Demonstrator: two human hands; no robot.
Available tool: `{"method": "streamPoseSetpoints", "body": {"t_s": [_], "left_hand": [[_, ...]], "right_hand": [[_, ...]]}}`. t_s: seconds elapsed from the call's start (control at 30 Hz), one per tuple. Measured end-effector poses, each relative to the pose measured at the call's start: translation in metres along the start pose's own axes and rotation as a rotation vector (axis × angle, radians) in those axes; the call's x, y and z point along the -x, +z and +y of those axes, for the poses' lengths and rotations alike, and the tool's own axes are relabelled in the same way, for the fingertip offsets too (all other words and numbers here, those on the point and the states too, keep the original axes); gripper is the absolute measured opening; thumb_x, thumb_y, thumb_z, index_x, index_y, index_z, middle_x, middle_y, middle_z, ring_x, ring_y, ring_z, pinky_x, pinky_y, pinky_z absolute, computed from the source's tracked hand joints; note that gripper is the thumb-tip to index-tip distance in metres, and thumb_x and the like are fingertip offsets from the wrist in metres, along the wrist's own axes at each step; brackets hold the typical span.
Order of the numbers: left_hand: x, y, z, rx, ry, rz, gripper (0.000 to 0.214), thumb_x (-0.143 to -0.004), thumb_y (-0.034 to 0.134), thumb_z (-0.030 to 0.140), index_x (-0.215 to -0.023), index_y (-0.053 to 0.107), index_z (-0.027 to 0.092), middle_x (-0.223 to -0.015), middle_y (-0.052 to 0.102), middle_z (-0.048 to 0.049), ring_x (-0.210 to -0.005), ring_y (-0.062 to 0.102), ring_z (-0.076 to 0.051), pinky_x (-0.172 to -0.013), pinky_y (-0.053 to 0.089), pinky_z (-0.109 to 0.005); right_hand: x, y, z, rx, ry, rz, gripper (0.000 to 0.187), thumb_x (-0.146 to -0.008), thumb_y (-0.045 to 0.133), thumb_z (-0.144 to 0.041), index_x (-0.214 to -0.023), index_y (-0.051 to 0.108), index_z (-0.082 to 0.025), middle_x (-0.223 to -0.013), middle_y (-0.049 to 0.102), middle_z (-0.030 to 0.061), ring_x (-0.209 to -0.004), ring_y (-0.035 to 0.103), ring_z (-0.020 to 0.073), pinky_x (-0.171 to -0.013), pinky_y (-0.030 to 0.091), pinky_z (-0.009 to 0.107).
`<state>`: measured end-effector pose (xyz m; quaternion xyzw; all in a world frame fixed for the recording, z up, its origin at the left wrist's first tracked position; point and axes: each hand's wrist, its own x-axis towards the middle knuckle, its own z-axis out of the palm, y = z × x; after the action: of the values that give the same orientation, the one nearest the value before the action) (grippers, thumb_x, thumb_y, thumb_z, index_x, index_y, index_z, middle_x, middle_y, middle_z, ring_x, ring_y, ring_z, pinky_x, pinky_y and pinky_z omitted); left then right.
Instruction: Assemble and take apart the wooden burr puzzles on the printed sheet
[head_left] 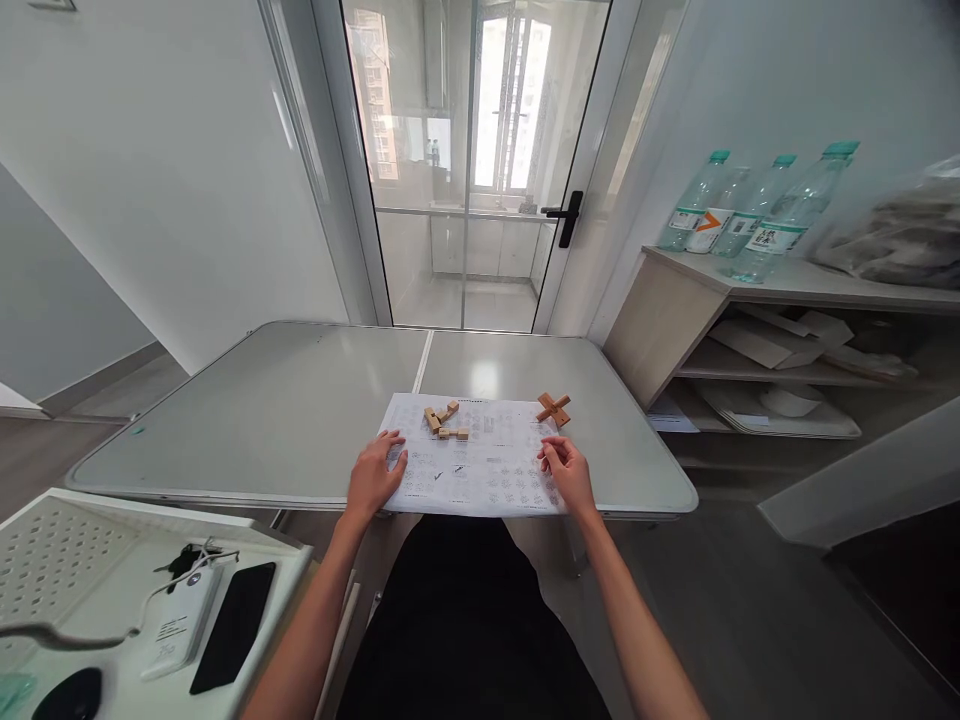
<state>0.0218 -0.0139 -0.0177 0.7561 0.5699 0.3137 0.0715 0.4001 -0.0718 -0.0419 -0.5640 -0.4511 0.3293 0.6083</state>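
A printed paper sheet (480, 480) with rows of small diagrams lies on the table. My left hand (375, 472) rests on its left edge, fingers spread and holding nothing. Over the right edge of the sheet is my right hand (568, 472), its fingers loosely bent and slightly apart, with nothing visible in them. Just beyond that hand sits a cross-shaped wooden puzzle (553, 410) of interlocked brown sticks, not touched. Several loose, lighter notched wooden pieces (442, 420) lie on the upper left part of the sheet, apart from both hands.
The pale table (300, 420) reaches a glass door (465, 170). At lower left, a white tray (285, 545) holds a black phone (234, 628), a white power bank (180, 620) and keys (184, 562). On the right, a shelf unit (675, 310) carries several plastic bottles (795, 215).
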Motion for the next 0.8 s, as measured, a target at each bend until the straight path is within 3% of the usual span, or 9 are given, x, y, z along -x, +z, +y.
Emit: {"method": "streamPoseSetpoints", "body": {"t_s": [0.17, 0.3, 0.4, 0.57, 0.7, 0.8], "left_hand": [[-0.011, 0.018, 0.016, -0.034, 0.045, 0.013, 0.044, -0.096, 0.056, 0.043, -0.132, 0.064, 0.019, -0.147, 0.061, -0.0168, -0.147, 0.045, -0.039, -0.123, 0.036, -0.058], [-0.034, 0.040, 0.045, -0.003, 0.135, 0.018, 0.061, -0.097, 0.058, 0.053, -0.148, 0.049, 0.021, -0.160, 0.046, -0.0165, -0.154, 0.035, -0.037, -0.126, 0.032, -0.055], [-0.054, 0.055, 0.063, 0.020, 0.144, -0.067, 0.076, -0.093, 0.065, 0.059, -0.153, 0.042, 0.019, -0.166, 0.037, -0.0186, -0.158, 0.024, -0.042, -0.127, 0.026, -0.060], [-0.072, 0.072, 0.075, 0.030, 0.140, -0.108, 0.078, -0.089, 0.071, 0.058, -0.150, 0.045, 0.018, -0.150, 0.057, -0.0182, -0.154, 0.030, -0.044, -0.126, 0.023, -0.062], [-0.067, 0.075, 0.079, 0.040, 0.145, -0.105, 0.069, -0.090, 0.071, 0.049, -0.147, 0.048, 0.017, -0.133, 0.067, -0.0165, -0.143, 0.045, -0.042, -0.121, 0.031, -0.059], [-0.057, 0.072, 0.082, 0.055, 0.156, -0.095, 0.062, -0.090, 0.073, 0.044, -0.143, 0.052, 0.019, -0.126, 0.071, -0.0141, -0.142, 0.046, -0.041, -0.122, 0.029, -0.062]], "right_hand": [[0.000, -0.001, 0.000, 0.006, -0.006, -0.003, 0.038, -0.089, 0.068, -0.058, -0.098, 0.069, -0.021, -0.079, 0.073, 0.0044, -0.062, 0.062, 0.0195, -0.063, 0.051, 0.033], [0.000, -0.001, 0.000, 0.015, -0.011, -0.006, 0.039, -0.089, 0.068, -0.059, -0.098, 0.069, -0.021, -0.079, 0.073, 0.0043, -0.062, 0.062, 0.0194, -0.064, 0.051, 0.033], [-0.001, -0.002, 0.001, 0.022, -0.012, -0.006, 0.040, -0.089, 0.067, -0.060, -0.099, 0.069, -0.021, -0.080, 0.073, 0.0044, -0.062, 0.062, 0.0195, -0.062, 0.051, 0.032], [-0.001, -0.002, 0.002, 0.028, -0.015, -0.009, 0.042, -0.089, 0.066, -0.061, -0.099, 0.069, -0.021, -0.080, 0.074, 0.0048, -0.061, 0.063, 0.0192, -0.061, 0.051, 0.032], [-0.001, -0.002, 0.001, 0.024, -0.021, -0.010, 0.040, -0.090, 0.066, -0.059, -0.099, 0.068, -0.021, -0.080, 0.074, 0.0048, -0.061, 0.063, 0.0192, -0.061, 0.051, 0.032], [0.000, -0.001, 0.000, 0.021, -0.024, -0.010, 0.039, -0.090, 0.065, -0.060, -0.099, 0.068, -0.021, -0.080, 0.073, 0.0046, -0.061, 0.063, 0.0193, -0.061, 0.052, 0.032]]}}
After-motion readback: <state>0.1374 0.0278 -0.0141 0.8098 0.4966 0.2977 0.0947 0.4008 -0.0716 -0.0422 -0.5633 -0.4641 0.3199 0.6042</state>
